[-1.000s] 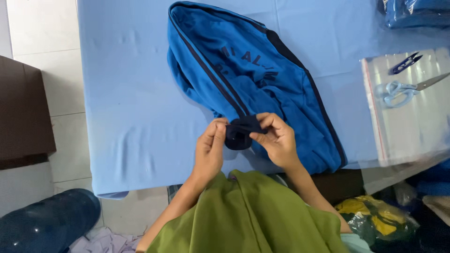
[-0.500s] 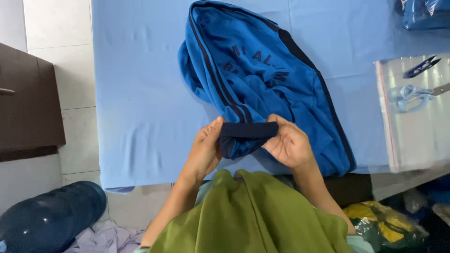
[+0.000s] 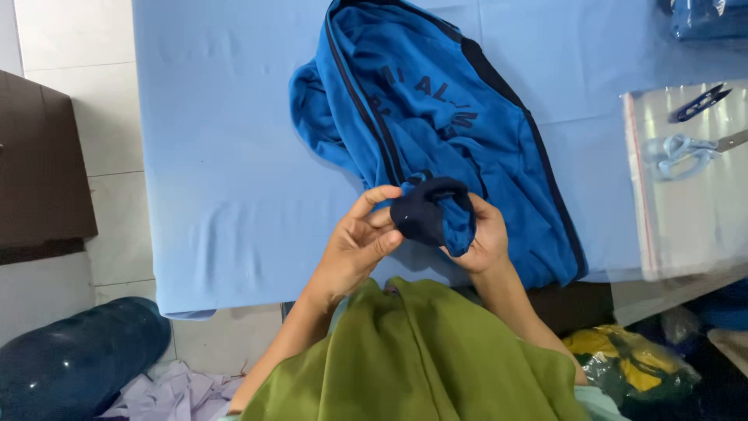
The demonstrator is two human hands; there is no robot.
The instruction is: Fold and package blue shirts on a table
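Head view, looking down over the near edge of the table. I see the dark navy cuff (image 3: 427, 212) of a blue jacket (image 3: 436, 132) raised just above the jacket's near hem, between both hands. The right hand (image 3: 481, 238) is closed around the cuff from the right, fingers wrapped under the fabric. The left hand (image 3: 360, 242) is half open, thumb and fingertips touching the cuff's left edge, pinching lightly rather than clenching. The jacket lies spread on the blue table cover (image 3: 226, 156), its body running to the far side, dark piping along its seams.

I judge the step in hand to be inspection or turning of the cuff; a next move would call for a firmer left-hand pinch and a steady right-hand hold, so the cuff does not slip back.

To the right, well apart from the hands, a clear plastic bag (image 3: 686, 195) carries scissors (image 3: 689, 148) and a small thread snip (image 3: 701, 101). Below the table, a dark blue bundle (image 3: 78, 355) lies at near left.
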